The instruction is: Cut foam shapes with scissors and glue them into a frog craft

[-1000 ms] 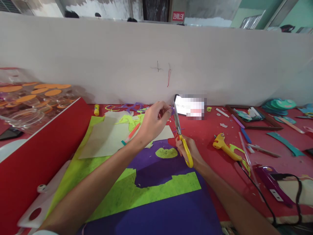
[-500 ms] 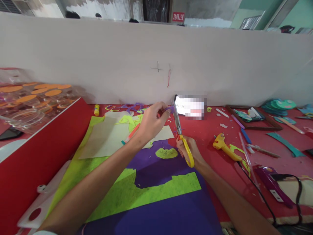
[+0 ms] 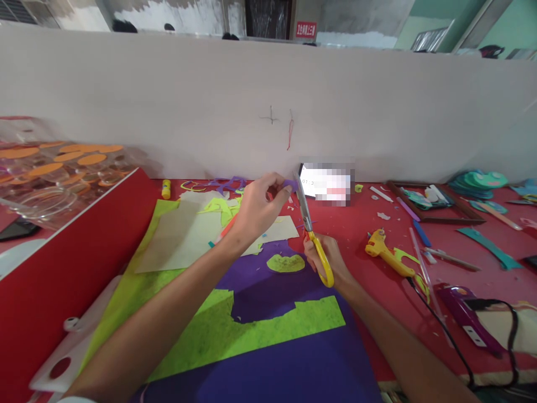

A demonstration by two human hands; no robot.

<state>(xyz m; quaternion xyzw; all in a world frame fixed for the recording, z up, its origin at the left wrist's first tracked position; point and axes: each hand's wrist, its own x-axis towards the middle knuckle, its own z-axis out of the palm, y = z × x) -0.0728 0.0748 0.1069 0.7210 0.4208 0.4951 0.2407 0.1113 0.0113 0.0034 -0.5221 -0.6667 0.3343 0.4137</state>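
My left hand (image 3: pixel 257 209) is raised above the table and pinches a small purple paper scrap (image 3: pixel 289 184) between thumb and fingers. Just to its right, my right hand (image 3: pixel 326 258) grips the yellow-handled scissors (image 3: pixel 311 235), whose blades point up towards the scrap. Under both hands lie a purple sheet (image 3: pixel 277 358), a lime-green sheet (image 3: pixel 260 330) with a cut-out edge, and a small lime-green cut shape (image 3: pixel 286 262).
A yellow glue gun (image 3: pixel 388 253) with a black cord lies right of the scissors. A phone (image 3: pixel 326 182) leans on the white partition. Left stand a red board (image 3: pixel 54 263) and clear cups with orange discs (image 3: pixel 54 165). Pens, teal shapes and a frame litter the far right.
My left hand has turned the purple scrap slightly at the blades. The right hand with the scissors has shifted a little lower. Nothing else has moved.
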